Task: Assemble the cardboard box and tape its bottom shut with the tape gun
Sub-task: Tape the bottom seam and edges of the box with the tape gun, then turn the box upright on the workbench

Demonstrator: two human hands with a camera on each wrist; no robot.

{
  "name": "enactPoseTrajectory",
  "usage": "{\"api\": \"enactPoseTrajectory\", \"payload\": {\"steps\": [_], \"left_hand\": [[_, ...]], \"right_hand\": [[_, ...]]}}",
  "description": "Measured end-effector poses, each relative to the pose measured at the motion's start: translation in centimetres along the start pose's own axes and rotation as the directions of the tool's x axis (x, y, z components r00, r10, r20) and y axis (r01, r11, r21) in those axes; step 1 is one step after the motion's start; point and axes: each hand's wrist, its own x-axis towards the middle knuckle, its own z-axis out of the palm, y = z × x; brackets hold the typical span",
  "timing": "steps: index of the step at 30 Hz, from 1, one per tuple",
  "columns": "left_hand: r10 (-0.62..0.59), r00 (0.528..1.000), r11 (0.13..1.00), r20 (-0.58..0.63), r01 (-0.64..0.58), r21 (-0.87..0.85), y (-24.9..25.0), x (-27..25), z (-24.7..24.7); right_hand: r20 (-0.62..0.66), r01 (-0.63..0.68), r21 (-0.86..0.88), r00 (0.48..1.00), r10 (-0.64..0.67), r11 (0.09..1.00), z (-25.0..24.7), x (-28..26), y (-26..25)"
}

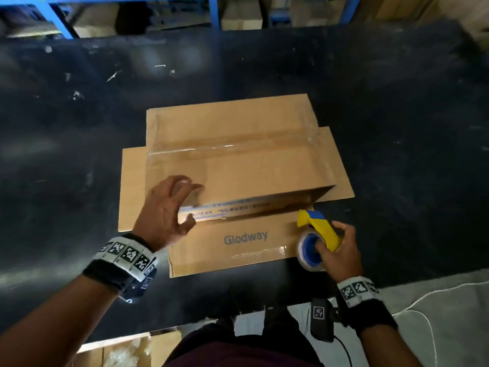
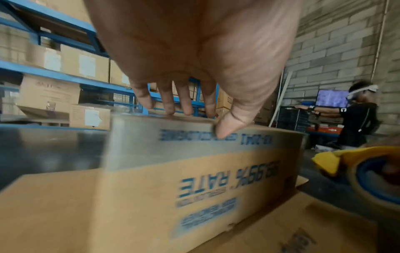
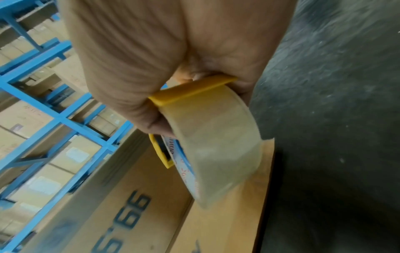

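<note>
A cardboard box (image 1: 238, 165) stands upside down on the black table (image 1: 397, 128), its open flaps spread flat around it. A strip of clear tape (image 1: 232, 148) runs along the seam of its upturned bottom. My left hand (image 1: 182, 203) rests on the box's near left top edge, fingers (image 2: 171, 104) on top and thumb on the printed front side (image 2: 151, 196). My right hand (image 1: 336, 247) grips the yellow and blue tape gun (image 1: 321, 229) with its clear roll (image 3: 216, 145), held over the near right flap beside the box's corner.
Blue shelving (image 2: 54, 68) loaded with cartons stands behind the table. Another person (image 2: 357, 123) works at the far right by a brick wall. An open carton (image 1: 127, 350) sits on the floor under the table's near edge, and a white cord (image 1: 423, 300) lies to my right.
</note>
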Motion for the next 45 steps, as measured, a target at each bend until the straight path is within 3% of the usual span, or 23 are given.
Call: {"api": "enactPoseTrajectory", "payload": {"steps": [5,12,17,29,33,37,42,45], "left_hand": [[0.103,0.994,0.988,-0.046,-0.108,-0.11,9.4,4.7,4.6],[0.056,0.997,0.998,0.05,-0.056,-0.009,18.8,11.9,9.6],[0.016,1.0,0.994,0.007,-0.017,0.104,20.1,12.4,12.1],[-0.025,0.999,0.995,0.021,0.023,0.097,20.8,12.4,12.3],[-0.029,0.999,0.993,0.032,0.033,-0.117,20.4,12.4,10.9],[-0.088,0.992,0.929,-0.094,0.048,-0.367,18.0,11.9,7.0],[-0.231,0.958,0.935,-0.169,0.171,-0.312,9.6,11.5,0.1],[-0.395,0.911,0.901,-0.114,0.36,-0.244,3.4,11.8,-3.6]], "right_hand": [[-0.112,-0.071,0.013,0.991,0.072,0.997,-3.3,6.7,2.5],[-0.244,-0.06,-0.136,0.97,0.025,0.989,-7.6,14.5,8.6],[-0.205,-0.083,-0.194,0.978,0.042,0.977,-10.3,17.5,12.1],[-0.049,-0.097,-0.318,0.995,0.086,0.943,-12.3,19.9,13.3],[-0.156,-0.078,-0.27,0.987,0.036,0.96,-13.2,19.4,10.2],[-0.221,0.053,-0.244,0.969,-0.109,0.968,-13.1,18.7,1.9],[-0.076,0.22,-0.191,0.968,-0.238,0.957,-9.4,19.7,-10.9],[0.082,0.269,-0.247,0.963,-0.257,0.931,-5.9,20.6,-16.7]]}}
